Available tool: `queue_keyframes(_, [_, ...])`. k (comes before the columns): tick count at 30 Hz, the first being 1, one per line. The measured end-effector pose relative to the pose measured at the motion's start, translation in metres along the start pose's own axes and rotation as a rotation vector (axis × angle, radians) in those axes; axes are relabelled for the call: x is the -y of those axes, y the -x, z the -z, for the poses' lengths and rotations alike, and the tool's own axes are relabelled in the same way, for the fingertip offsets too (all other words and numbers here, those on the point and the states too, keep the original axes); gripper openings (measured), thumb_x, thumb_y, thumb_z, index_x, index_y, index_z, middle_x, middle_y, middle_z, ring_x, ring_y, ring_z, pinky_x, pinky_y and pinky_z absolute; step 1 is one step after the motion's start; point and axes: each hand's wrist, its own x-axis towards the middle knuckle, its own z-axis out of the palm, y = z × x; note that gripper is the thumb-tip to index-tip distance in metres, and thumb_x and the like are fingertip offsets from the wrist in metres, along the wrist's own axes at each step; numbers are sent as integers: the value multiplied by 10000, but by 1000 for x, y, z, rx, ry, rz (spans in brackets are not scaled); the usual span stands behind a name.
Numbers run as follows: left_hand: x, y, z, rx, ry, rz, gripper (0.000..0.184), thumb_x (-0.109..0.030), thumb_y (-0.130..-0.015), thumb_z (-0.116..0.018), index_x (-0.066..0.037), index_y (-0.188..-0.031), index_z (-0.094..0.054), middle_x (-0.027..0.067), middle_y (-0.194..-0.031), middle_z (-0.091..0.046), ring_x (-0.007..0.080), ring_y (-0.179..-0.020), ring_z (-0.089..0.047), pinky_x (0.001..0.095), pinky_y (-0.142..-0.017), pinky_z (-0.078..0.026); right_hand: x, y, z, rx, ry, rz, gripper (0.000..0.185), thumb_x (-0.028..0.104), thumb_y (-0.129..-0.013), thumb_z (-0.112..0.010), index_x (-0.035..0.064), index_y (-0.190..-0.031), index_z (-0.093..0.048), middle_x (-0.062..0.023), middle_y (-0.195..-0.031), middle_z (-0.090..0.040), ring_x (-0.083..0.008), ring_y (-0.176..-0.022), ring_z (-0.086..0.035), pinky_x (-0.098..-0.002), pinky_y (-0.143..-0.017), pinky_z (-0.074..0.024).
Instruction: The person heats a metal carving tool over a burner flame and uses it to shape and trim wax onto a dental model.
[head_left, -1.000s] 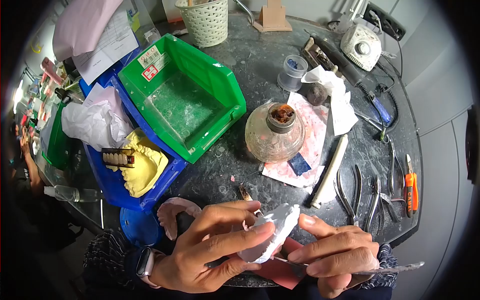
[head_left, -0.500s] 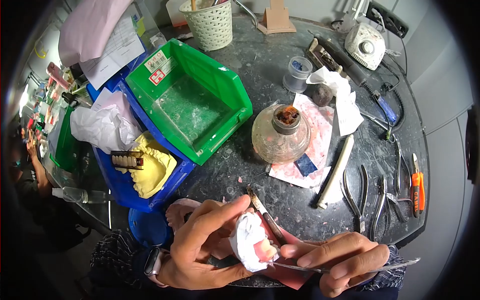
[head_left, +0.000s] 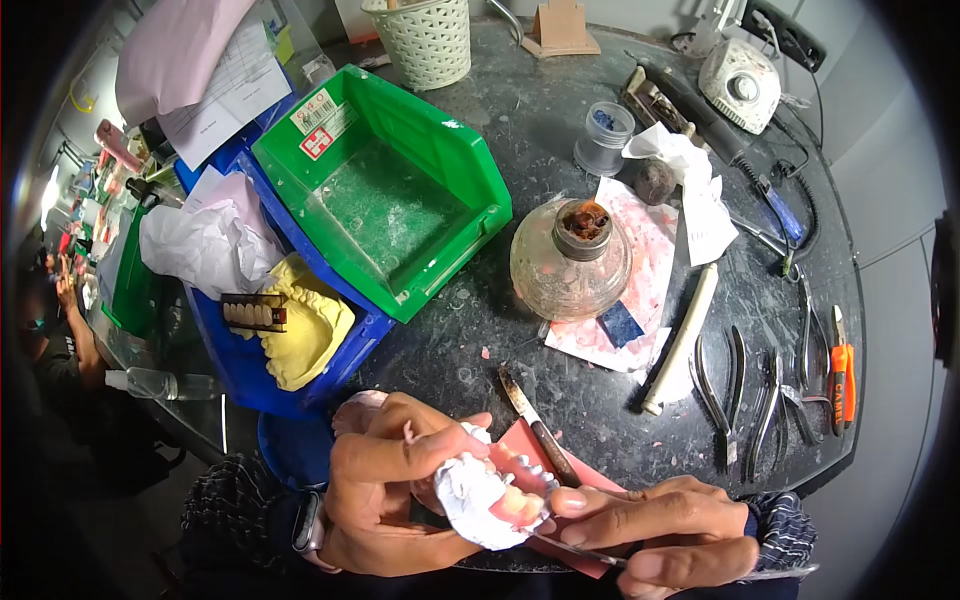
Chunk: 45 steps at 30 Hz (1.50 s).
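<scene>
At the bottom centre, my left hand (head_left: 385,490) is wrapped round a white dental cast (head_left: 475,503) with pink wax and pale teeth on its near right side. My right hand (head_left: 655,530) grips a thin metal tool (head_left: 575,549), whose tip is at the cast's lower right edge. A fingertip of that hand is close beside the cast. Under the hands lies a pink wax sheet (head_left: 590,478), with a dark-stained knife (head_left: 538,425) resting across it. Behind my left hand, a pink cast piece (head_left: 357,408) is partly hidden.
A glass burner (head_left: 570,270) stands mid-table on stained paper. Left are a green bin (head_left: 480,215) and a blue bin (head_left: 240,375) holding a yellow cast (head_left: 305,335). Pliers (head_left: 765,415) and orange-handled cutters (head_left: 843,380) lie right. Another person's arm (head_left: 80,330) shows far left.
The cast has turned in my left hand, so its wax and teeth now show. My right hand and tool have shifted slightly down. The knife and wax sheet are more exposed. The view has shifted slightly.
</scene>
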Motion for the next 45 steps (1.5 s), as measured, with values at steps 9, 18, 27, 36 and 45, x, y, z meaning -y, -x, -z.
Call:
queue_keyframes(9, [-1,-4,15,143,-43,-7,667,-52,-555,-777,-82,-1082,-368,98,-790,-562,174,-747,-557,390,-737,-498,-41,-22,3,-128,117,744,164,56,-839,-475,-97,-899,-484,-314,-882,-532,-432,-904,-541,-513,-776,-441])
queue_keyframes(18, [-1,-2,10,87,-87,-57,652,-44,-551,-777,-93,-1056,-369,69,-754,-551,176,-736,-557,378,-722,-505,-25,-18,-10,-220,322,633,138,42,-828,-496,-93,-802,-491,-264,-831,-561,-406,-843,-573,-544,-786,-435])
queue_keyframes(27, [6,-4,3,-17,53,-81,658,-80,-559,-785,-74,-1055,-352,95,-767,-595,226,-813,-596,398,-794,-474,-26,-19,-14,-681,300,616,327,271,-834,-526,35,-909,-312,-178,-701,-573,-293,-787,-620,-418,-652,-537])
queue_keyframes(36, [0,-4,1,21,-59,-37,655,-94,-557,-797,-59,-1052,-370,86,-769,-614,214,-883,-594,409,-904,-381,-16,-28,-11,-849,255,589,364,390,-849,-411,91,-882,-205,-131,-638,-540,-268,-539,-613,-352,-479,-556])
queue_keyframes(45, [-2,-4,4,56,-72,-19,664,-60,-552,-792,-45,-1067,-373,130,-819,-601,207,-886,-590,424,-924,-358,-5,-24,-11,-716,205,513,362,455,-875,-197,96,-896,-157,-250,-625,-551,-314,-337,-527,-302,-255,-440])
